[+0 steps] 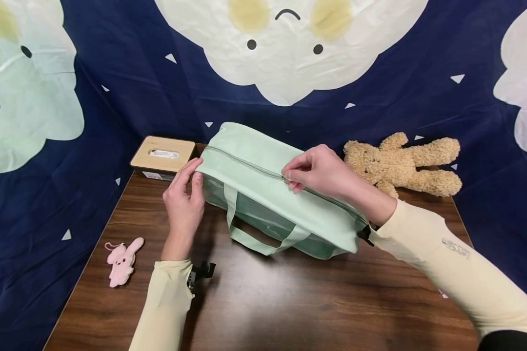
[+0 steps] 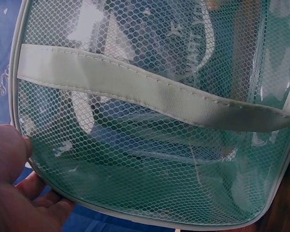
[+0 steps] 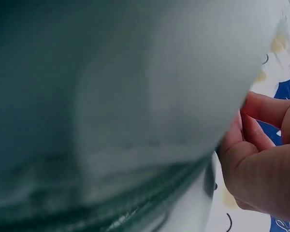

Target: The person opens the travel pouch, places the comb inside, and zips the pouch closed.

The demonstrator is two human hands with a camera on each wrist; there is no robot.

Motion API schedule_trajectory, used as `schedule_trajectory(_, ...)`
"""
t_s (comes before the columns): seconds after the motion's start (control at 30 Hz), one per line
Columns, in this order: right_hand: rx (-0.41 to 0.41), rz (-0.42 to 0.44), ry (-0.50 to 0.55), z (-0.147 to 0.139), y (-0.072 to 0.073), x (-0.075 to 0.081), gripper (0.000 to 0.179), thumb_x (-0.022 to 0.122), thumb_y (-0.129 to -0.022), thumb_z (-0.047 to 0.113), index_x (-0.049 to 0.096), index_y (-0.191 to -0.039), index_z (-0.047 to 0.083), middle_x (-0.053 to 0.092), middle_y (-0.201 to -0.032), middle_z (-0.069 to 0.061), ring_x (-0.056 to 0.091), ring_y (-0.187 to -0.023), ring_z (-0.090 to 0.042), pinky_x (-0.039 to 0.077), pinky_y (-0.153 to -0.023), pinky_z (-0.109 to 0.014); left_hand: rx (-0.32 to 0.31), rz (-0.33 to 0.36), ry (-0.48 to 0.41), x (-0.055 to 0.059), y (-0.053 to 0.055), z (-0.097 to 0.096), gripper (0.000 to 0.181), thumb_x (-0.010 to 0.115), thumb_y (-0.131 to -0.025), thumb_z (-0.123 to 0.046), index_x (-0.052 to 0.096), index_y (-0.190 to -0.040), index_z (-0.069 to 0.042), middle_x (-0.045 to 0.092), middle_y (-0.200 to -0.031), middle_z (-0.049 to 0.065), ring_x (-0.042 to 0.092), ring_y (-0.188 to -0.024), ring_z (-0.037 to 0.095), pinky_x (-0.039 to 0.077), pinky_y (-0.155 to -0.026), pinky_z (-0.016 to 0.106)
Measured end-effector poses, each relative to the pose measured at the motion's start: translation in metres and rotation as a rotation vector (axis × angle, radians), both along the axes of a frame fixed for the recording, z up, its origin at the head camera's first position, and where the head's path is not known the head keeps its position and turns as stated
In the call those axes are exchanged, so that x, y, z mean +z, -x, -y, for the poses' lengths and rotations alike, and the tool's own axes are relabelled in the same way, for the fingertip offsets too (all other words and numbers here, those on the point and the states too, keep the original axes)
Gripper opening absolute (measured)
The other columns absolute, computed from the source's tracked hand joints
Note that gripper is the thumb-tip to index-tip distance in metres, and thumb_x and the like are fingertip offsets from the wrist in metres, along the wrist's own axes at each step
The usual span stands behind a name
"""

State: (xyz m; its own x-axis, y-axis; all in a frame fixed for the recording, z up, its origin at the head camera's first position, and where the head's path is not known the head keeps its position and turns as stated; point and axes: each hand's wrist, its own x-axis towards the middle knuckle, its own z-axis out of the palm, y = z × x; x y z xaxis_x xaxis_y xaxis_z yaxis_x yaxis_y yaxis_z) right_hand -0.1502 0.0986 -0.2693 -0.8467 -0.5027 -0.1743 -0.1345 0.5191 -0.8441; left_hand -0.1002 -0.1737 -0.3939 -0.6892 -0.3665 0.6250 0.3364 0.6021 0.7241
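Note:
A mint-green bag point(image 1: 254, 161) with a clear mesh front stands at an angle on the table, its zipper point(image 1: 241, 162) running along the top. Around the bag's left upper corner my left hand point(image 1: 184, 200) has a grip; in the left wrist view the thumb lies at the mesh panel point(image 2: 135, 183) and the other fingers go behind the edge. My right hand point(image 1: 318, 170) pinches the zipper pull midway along the top; the pull itself is mostly hidden by the fingertips. A strap handle point(image 1: 256, 243) hangs down the front.
Behind the left hand stands a tissue box point(image 1: 167, 151) with a wooden lid. To the right lies a tan teddy bear point(image 1: 399, 163). A pink plush charm point(image 1: 122, 262) rests at the left of the brown table point(image 1: 290, 302). Dark blue cloth point(image 1: 127, 63) hangs behind.

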Motion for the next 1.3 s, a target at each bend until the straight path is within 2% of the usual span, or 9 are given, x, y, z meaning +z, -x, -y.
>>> schedule_trajectory(0.33,0.022,0.052,-0.015,0.009,0.008,0.001,0.017,0.064,-0.099,0.0,0.074,-0.108,-0.011,0.076,-0.086,-0.014,0.071,-0.066,-0.009,0.061,-0.073,-0.028,-0.009,0.032,0.016,0.002,-0.002,0.001,0.026,0.063,-0.103,-0.011,0.073,-0.125,0.001,0.07,-0.13,0.017,0.066,-0.124,0.03,0.046,-0.109,0.035)
schedule_trajectory(0.67,0.033,0.138,-0.005,0.016,0.016,0.005,0.019,0.062,-0.1,-0.003,0.072,-0.112,-0.013,0.076,-0.089,-0.013,0.07,-0.069,-0.01,0.061,-0.075,-0.028,-0.004,-0.003,0.004,0.001,0.0,0.001,0.024,0.065,-0.101,-0.007,0.074,-0.122,-0.001,0.072,-0.127,0.016,0.068,-0.121,0.033,0.047,-0.108,0.032)
schedule_trajectory(1.03,0.049,0.16,-0.021,0.035,0.025,0.013,0.02,0.062,-0.099,-0.003,0.072,-0.113,-0.014,0.076,-0.089,-0.014,0.07,-0.07,-0.011,0.061,-0.076,-0.029,0.002,-0.013,-0.014,-0.002,0.001,0.001,0.023,0.066,-0.1,-0.006,0.075,-0.121,-0.002,0.073,-0.126,0.015,0.068,-0.121,0.031,0.048,-0.107,0.033)
schedule_trajectory(1.3,0.057,0.19,-0.024,0.052,0.033,0.017,0.02,0.06,-0.1,-0.005,0.07,-0.113,-0.015,0.073,-0.086,-0.014,0.068,-0.07,-0.014,0.061,-0.077,-0.03,-0.005,-0.023,-0.019,0.0,0.0,0.001,0.023,0.066,-0.1,-0.006,0.075,-0.12,-0.001,0.073,-0.125,0.016,0.068,-0.121,0.032,0.048,-0.107,0.034)
